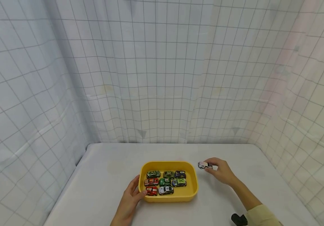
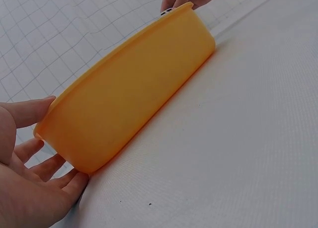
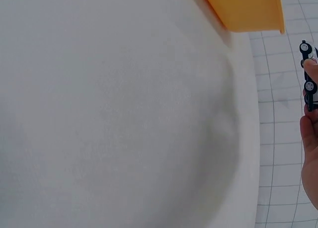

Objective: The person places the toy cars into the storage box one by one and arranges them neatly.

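A yellow plastic tray (image 1: 189,189) stands on the white table, with several small toy cars inside, mostly on its left and middle. Among them are a red car (image 1: 151,191), a silver-white car (image 1: 166,190) and a green car (image 1: 153,174). My left hand (image 1: 129,197) grips the tray's left end, thumb over the rim and fingers against the outer wall, as the left wrist view shows. Just beyond the tray's right rim, my right hand (image 1: 221,171) pinches a white toy car (image 1: 203,165) above the table. In the right wrist view this car's black wheels (image 3: 310,86) face the camera.
White cloth with a grid of dark lines (image 1: 162,94) hangs behind the table and along both sides. A dark object (image 1: 239,219) sits beside the right sleeve (image 1: 263,216) at the bottom edge. White tabletop (image 1: 108,163) surrounds the tray.
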{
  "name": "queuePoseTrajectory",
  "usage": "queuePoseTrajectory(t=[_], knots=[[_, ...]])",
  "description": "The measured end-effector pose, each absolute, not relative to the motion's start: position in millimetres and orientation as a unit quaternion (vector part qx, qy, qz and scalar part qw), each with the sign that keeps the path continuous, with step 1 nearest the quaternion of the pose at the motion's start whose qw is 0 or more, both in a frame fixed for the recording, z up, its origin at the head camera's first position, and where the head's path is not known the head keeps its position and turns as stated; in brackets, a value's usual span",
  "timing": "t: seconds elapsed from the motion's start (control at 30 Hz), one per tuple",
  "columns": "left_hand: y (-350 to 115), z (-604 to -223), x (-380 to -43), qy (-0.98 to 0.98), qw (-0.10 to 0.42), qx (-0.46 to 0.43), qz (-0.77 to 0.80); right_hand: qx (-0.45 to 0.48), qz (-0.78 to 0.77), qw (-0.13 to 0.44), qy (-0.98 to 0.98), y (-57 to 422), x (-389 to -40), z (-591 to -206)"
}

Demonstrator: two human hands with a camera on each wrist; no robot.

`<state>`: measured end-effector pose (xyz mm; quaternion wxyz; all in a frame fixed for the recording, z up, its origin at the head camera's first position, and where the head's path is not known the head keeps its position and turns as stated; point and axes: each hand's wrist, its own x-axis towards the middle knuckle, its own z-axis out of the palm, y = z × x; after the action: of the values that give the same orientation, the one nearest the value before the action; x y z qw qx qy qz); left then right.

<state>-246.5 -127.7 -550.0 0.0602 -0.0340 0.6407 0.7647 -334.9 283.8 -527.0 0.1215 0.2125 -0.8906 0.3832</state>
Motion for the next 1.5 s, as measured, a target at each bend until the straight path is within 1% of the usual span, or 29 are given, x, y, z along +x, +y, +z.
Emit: queuePoseTrajectory(t=[0.27, 0.5, 0.67, 0.8, 1.03, 1.17, 1.5], knots=[[-130, -553, -247, 0.634, 0.066, -0.041, 0.77, 0.236, 0.39, 0.105, -0.884, 255, -331, -524], [-132, -550, -245, 0.635, 0.065, -0.044, 0.768, 0.307, 0.369, 0.09, -0.872, 214, -319, -521], [-132, -550, -244, 0.636, 0.062, -0.043, 0.768, 0.329, 0.351, 0.067, -0.874, 198, -313, -524], [-133, -549, -241, 0.638, 0.061, -0.05, 0.766, 0.346, 0.317, 0.058, -0.881, 192, -308, -525], [-136, -546, -241, 0.639, 0.064, -0.05, 0.765, 0.378, 0.239, 0.061, -0.892, 185, -305, -523], [-136, -546, -243, 0.636, 0.066, -0.059, 0.767, 0.384, 0.2, 0.048, -0.9, 182, -306, -522], [-134, -547, -244, 0.633, 0.066, -0.051, 0.77, 0.381, 0.191, 0.021, -0.904, 179, -309, -520]])
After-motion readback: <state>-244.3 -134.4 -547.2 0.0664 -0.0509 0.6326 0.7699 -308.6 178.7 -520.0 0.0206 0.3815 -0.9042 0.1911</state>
